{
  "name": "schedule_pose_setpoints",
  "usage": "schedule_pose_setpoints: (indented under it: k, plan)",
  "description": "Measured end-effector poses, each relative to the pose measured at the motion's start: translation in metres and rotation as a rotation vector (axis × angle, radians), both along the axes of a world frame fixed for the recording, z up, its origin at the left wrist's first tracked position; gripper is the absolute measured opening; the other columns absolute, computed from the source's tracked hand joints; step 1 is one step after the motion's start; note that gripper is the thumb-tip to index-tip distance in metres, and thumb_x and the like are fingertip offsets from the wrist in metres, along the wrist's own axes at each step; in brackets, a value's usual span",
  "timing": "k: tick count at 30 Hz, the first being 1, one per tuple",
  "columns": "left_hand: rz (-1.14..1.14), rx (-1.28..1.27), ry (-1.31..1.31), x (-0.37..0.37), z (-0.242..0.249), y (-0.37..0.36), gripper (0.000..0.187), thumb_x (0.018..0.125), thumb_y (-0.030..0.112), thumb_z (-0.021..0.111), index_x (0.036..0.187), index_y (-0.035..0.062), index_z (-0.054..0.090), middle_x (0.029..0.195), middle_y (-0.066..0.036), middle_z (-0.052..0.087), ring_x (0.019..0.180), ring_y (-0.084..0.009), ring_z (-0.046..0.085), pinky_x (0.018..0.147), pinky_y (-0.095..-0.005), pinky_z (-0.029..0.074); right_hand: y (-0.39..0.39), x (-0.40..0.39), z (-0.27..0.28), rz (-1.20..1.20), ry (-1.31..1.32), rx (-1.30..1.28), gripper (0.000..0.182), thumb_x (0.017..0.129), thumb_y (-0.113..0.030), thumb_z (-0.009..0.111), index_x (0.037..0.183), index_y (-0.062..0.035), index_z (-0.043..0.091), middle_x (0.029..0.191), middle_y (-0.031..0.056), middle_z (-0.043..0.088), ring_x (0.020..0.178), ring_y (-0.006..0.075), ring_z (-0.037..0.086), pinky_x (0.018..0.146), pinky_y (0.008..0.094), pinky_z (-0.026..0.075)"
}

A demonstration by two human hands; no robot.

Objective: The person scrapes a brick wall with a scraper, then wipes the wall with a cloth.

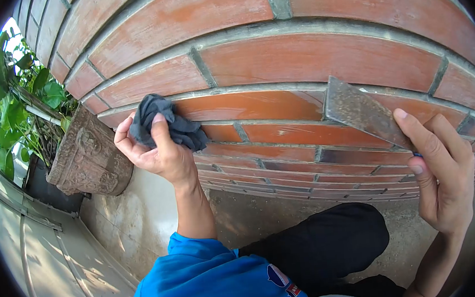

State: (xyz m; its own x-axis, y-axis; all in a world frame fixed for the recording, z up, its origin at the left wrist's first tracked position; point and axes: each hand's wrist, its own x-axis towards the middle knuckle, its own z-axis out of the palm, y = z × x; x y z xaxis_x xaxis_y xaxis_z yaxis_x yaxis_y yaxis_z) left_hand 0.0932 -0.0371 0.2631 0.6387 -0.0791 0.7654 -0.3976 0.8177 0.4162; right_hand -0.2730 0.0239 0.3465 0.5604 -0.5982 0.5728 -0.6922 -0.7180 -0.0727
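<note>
The left hand (163,161) pinches a dark cloth (175,126) at the brick wall (319,58); the right hand's (443,174) fingers grip a scraper (360,112). A planter (94,157) stands leftward, near the wall.

A crumpled charcoal-gray cloth (177,122) sits bunched against a red brick wall (319,58) with gray mortar joints; at right, a putty knife (363,113) slants, its brown-stained metal blade's broad edge near a vertical joint; the brick between gleams orange, streaked pale.
</note>
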Motion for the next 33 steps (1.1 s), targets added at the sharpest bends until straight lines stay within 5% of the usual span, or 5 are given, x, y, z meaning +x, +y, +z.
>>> schedule_pose_setpoints:
  k: [6,15,22,28,33]
  plan:
    - [0.466,0.003,-0.755,-0.041,0.001,-0.003,0.033,0.066,-0.012,0.071,0.095,0.0000,0.060,0.096,-0.017,0.070,0.087,-0.0319,0.065,0.081,-0.0396,0.053,0.006,-0.034,-0.012,-0.060,-0.033,-0.066,0.042,0.093,-0.020,0.060,0.128,0.0023,0.063,0.073,0.0080,0.046,0.062,0.0193,0.048,0.056,0.0336,0.037]
    - [0.545,0.170,-1.007,-0.020,0.029,0.019,0.037,0.056,-0.015,0.062,0.090,-0.0005,0.064,0.094,-0.010,0.072,0.081,-0.0290,0.064,0.073,-0.0364,0.054,0.001,-0.033,-0.019,-0.021,-0.044,-0.046,0.042,0.090,-0.019,0.063,0.127,0.0005,0.064,0.075,0.0102,0.051,0.061,0.0217,0.051,0.056,0.0335,0.040]
    - [0.757,0.315,-0.931,-0.009,0.028,0.026,0.034,0.061,-0.014,0.063,0.092,0.0002,0.065,0.094,-0.011,0.072,0.076,-0.0267,0.063,0.070,-0.0348,0.052,0.008,-0.033,-0.019,-0.033,-0.026,0.046,0.043,0.090,-0.012,0.060,0.131,0.0008,0.061,0.082,0.0116,0.050,0.071,0.0237,0.050,0.062,0.0352,0.040]
    - [0.493,0.207,-0.926,-0.042,0.027,0.022,0.033,0.061,-0.013,0.061,0.091,0.0008,0.063,0.091,-0.014,0.071,0.075,-0.0284,0.063,0.070,-0.0349,0.052,0.013,-0.025,-0.014,-0.057,-0.002,0.020,0.046,0.089,-0.014,0.062,0.134,-0.0006,0.059,0.083,0.0109,0.045,0.074,0.0237,0.048,0.064,0.0349,0.040]
    - [0.847,0.434,-0.767,0.014,0.024,0.027,0.019,0.076,-0.010,0.060,0.093,-0.0023,0.061,0.093,-0.017,0.072,0.080,-0.0251,0.069,0.074,-0.0324,0.054,0.023,-0.033,-0.005,-0.085,0.019,-0.006,0.047,0.087,-0.011,0.063,0.133,-0.0003,0.060,0.083,0.0111,0.045,0.073,0.0233,0.048,0.063,0.0344,0.039]
